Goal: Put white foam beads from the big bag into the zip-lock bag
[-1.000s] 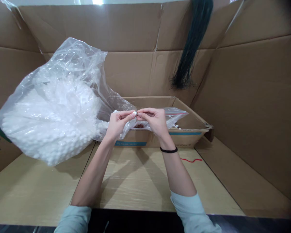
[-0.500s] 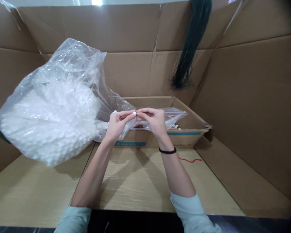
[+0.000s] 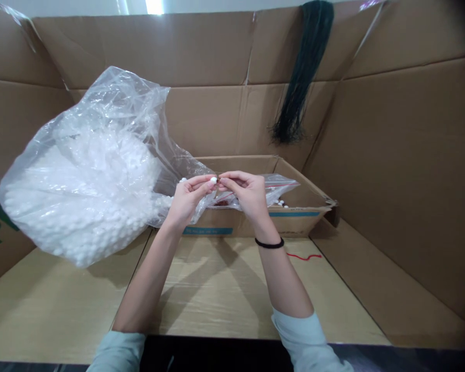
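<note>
My left hand pinches a small white ball between thumb and fingertips, above the near side of a cardboard box. Just right of it, my right hand is closed in a pinch on something tiny and brownish, too small to name. A clear zip bag with a red line lies in the box behind and beside my right hand. To the left of my hands bulges a large clear plastic bag full of white balls, its mouth reaching the box.
Dark green strands hang over the back cardboard wall. On the wooden table a red string lies right of my right wrist. Cardboard walls stand on both sides.
My right fingertips have drawn slightly away from the white ball, and a thin brownish bit now shows between the hands. The left hand keeps its pinch.
</note>
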Motion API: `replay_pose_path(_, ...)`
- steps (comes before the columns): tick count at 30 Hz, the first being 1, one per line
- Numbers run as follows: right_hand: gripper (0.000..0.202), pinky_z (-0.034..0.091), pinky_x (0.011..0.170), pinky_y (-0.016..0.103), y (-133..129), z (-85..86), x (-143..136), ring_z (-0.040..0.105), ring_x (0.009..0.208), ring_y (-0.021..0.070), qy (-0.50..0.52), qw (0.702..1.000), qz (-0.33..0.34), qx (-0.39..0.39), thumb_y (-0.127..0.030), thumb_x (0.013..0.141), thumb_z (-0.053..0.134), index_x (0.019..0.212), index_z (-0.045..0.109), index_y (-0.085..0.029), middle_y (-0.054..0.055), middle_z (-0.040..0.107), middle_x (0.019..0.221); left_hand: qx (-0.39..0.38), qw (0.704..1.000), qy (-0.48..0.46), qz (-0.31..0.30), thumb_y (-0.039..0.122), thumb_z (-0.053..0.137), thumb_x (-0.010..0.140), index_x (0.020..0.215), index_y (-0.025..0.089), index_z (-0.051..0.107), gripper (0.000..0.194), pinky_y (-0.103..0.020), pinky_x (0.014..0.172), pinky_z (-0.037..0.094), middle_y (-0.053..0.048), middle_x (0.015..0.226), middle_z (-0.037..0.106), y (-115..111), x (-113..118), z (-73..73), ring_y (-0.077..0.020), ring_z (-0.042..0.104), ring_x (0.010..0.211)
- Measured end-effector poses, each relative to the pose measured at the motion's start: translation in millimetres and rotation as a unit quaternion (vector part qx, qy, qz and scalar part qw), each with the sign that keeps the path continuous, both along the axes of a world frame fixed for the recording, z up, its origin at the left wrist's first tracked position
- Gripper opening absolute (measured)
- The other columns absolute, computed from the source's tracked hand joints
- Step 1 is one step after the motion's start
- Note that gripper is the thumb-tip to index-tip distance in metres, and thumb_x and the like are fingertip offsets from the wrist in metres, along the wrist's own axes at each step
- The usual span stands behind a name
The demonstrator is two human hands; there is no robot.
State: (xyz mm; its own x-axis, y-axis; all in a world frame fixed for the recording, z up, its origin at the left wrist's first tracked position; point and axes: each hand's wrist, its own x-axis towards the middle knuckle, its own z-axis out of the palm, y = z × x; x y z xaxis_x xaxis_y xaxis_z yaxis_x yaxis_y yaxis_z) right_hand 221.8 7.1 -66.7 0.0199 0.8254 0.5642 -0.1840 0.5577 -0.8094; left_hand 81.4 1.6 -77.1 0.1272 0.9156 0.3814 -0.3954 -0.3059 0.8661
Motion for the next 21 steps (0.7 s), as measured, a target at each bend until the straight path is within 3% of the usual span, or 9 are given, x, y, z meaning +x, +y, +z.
replay_pose_path(7, 0.011, 0.058, 0.060, 0.026, -10.0, 9.8, 15.5, 0.066, 0.057, 0.0122, 0.033, 0.996, -0.083, 0.013, -0.023, 0.064, 0.074, 0.072, 0.069, -0.017, -0.001, 0.069, 0.065, -0.033, 0.999, 0.027, 0.029, 0.025, 0.078, 0.059, 0.087, 0.015, 0.070, 0.031, -0.026, 0.083, 0.046, -0.004, 0.085, 0.072, 2.3, -1.4, -1.3, -0.0125, 0.065, 0.082)
replay_pose_path(15, 0.013, 0.058, 0.058, 0.025, -14.9, 15.4, 38.4, 0.065, 0.057, 0.0117, 0.037, 0.993, -0.102, 0.037, -0.026, 0.065, 0.074, 0.074, 0.069, -0.018, 0.000, 0.068, 0.065, 0.025, 0.977, 0.186, 0.101, 0.025, 0.074, 0.062, 0.087, 0.013, 0.065, 0.029, -0.030, 0.079, 0.049, -0.007, 0.086, 0.071, 9.5, 10.8, 5.4, -0.0181, 0.066, 0.084)
replay_pose_path(17, 0.012, 0.058, 0.059, 0.025, -15.0, 15.6, 39.8, 0.065, 0.057, 0.0117, 0.035, 0.994, -0.095, 0.037, -0.025, 0.065, 0.074, 0.074, 0.069, -0.018, -0.001, 0.068, 0.065, 0.064, 0.949, 0.272, 0.147, 0.026, 0.070, 0.067, 0.087, 0.012, 0.066, 0.025, -0.030, 0.077, 0.050, -0.010, 0.085, 0.071, 18.8, 17.7, 12.2, -0.0196, 0.066, 0.083)
replay_pose_path(21, 0.011, 0.059, 0.059, 0.027, -16.5, 16.6, 40.0, 0.065, 0.056, 0.0119, 0.028, 0.997, -0.067, 0.028, -0.024, 0.064, 0.074, 0.071, 0.069, -0.018, -0.001, 0.067, 0.063, 0.139, 0.823, 0.480, 0.271, 0.030, 0.053, 0.082, 0.095, 0.013, 0.068, 0.026, -0.036, 0.088, 0.045, -0.013, 0.098, 0.070, 39.6, 34.3, 28.2, -0.0241, 0.064, 0.094)
